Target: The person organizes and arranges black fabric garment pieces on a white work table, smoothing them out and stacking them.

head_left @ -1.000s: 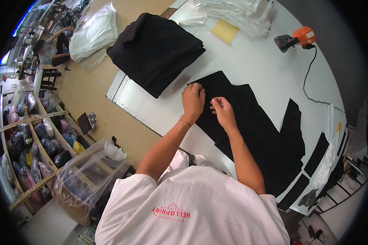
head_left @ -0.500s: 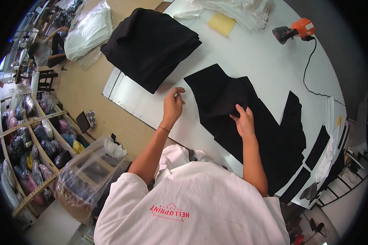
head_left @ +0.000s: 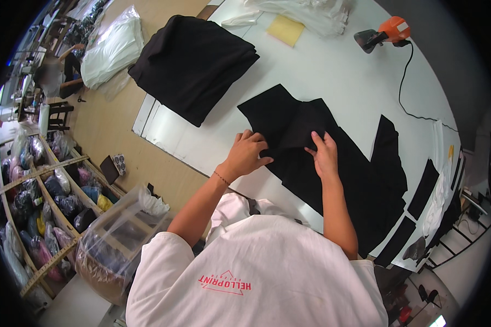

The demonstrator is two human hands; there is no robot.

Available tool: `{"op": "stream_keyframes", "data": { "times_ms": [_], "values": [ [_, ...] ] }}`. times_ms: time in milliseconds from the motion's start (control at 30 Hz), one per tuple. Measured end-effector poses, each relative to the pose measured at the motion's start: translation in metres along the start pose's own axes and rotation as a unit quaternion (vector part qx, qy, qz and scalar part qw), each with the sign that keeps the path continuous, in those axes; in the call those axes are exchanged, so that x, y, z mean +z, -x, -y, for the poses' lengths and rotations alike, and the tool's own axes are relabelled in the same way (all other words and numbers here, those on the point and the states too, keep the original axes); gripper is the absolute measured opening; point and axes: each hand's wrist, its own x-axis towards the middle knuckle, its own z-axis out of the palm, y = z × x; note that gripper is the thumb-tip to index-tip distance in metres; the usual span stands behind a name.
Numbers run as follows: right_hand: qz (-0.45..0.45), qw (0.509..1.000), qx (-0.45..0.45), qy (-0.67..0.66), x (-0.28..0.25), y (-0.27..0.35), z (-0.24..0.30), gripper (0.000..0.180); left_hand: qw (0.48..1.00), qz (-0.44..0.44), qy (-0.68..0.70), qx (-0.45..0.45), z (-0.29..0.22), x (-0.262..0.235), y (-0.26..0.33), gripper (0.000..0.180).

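Note:
A black cut fabric panel [head_left: 289,122] lies on the white table, its notched end pointing away from me. At its left edge, my left hand [head_left: 246,155] has bent fingers touching the cloth, with the thumb held apart from them. My right hand [head_left: 325,155] rests on the panel's middle, thumb and fingers spread over the black cloth. More black fabric [head_left: 360,191] lies beneath and to the right, ending in a pointed piece [head_left: 388,147]. Whether either hand has a fold of cloth between its fingers is hard to see against the black.
A folded black fabric stack [head_left: 193,65] sits at the table's far left. Beyond are a yellow sheet [head_left: 285,30], clear plastic [head_left: 316,13] and an orange corded tool [head_left: 394,30]. Black strips [head_left: 423,189] lie right. A bagged box [head_left: 120,240] and shelves of bagged goods [head_left: 43,196] stand left.
My left hand has moved down and right from beside the panel onto its left edge. My right hand has stayed nearly in place, its fingers spreading more. The whole view has shifted slightly.

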Motion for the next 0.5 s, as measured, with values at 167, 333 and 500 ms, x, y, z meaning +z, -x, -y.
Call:
{"op": "stream_keyframes", "data": {
  "times_ms": [167,333,500],
  "values": [
    [0.131,0.991,-0.038,0.0,0.046,-0.018,0.009,0.026,0.901,-0.008,0.421,-0.104,-0.034,-0.016,-0.041,0.071],
    [0.199,0.975,-0.094,0.038,0.058,-0.021,0.016,0.035,0.87,-0.096,0.481,-0.052,-0.025,0.0,-0.048,0.069],
    [0.188,0.974,-0.108,0.062,0.062,-0.017,0.014,0.041,0.87,-0.122,0.475,-0.049,-0.027,0.005,-0.045,0.067]
  ]
}}
